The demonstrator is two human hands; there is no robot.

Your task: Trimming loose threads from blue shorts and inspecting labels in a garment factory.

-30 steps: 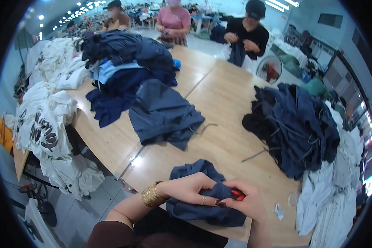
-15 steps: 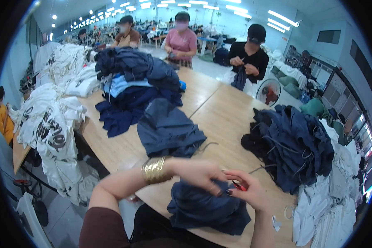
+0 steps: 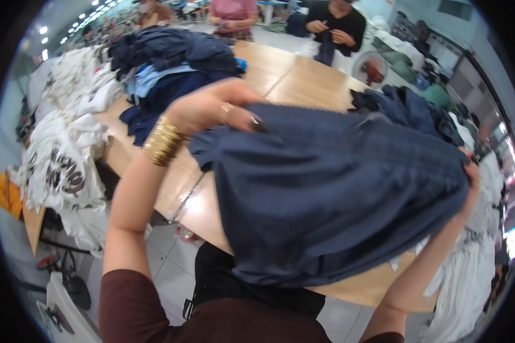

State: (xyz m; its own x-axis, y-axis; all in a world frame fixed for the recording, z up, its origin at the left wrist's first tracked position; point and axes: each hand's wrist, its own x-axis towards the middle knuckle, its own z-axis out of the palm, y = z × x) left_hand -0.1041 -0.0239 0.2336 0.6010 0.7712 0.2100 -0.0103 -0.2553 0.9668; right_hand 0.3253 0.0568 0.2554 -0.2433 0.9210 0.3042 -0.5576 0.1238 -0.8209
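Dark navy shorts (image 3: 337, 194) with a gathered elastic waistband hang spread out in front of me, raised over the near side of the wooden table (image 3: 294, 66). My left hand (image 3: 229, 108), below a wide gold bracelet (image 3: 165, 140), grips one end of the waistband between thumb and fingers. At the waistband's other end, my right hand (image 3: 471, 178) is closed on the cloth, most of its fingers hidden behind it. A speck of red shows by those fingers, too small to name. A short drawstring (image 3: 367, 121) shows at the waistband's middle.
A tall heap of navy garments (image 3: 171, 48) with light blue cloth lies back left. Another navy heap (image 3: 403, 108) is back right. White garments hang at the left (image 3: 57, 166) and right (image 3: 469, 268). Several people stand beyond the table, near a floor fan (image 3: 371, 70).
The bunched navy cloth on the table has been lifted and stretched out sideways as shorts. My hands, close together before, have moved up and far apart. The view has tilted down.
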